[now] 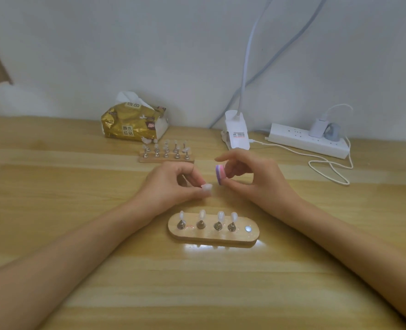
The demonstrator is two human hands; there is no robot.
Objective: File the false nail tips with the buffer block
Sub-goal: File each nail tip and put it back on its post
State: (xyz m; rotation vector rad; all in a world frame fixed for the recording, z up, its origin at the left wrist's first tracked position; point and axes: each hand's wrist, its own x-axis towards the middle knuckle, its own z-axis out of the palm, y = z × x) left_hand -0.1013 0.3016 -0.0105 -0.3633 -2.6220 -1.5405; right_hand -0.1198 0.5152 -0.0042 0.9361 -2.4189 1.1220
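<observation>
The left hand (171,184) pinched a loose tip (206,187) between thumb and forefinger, lifted clear of the stand (241,236) at mid-bench, probably to expose its edge. The right hand (252,177) pinched the buffer (220,175) just beside it, face toward the tip.

Single head-worn wide-angle view, looking forward and down, close over the table (78,234); wall (149,44) behind

The characters 原木纯品 are printed on the gold tissue pack (128,126), and 纯品 is repeated on its top. Small print on the white clamp (236,141) label (239,134) is illegible.
</observation>
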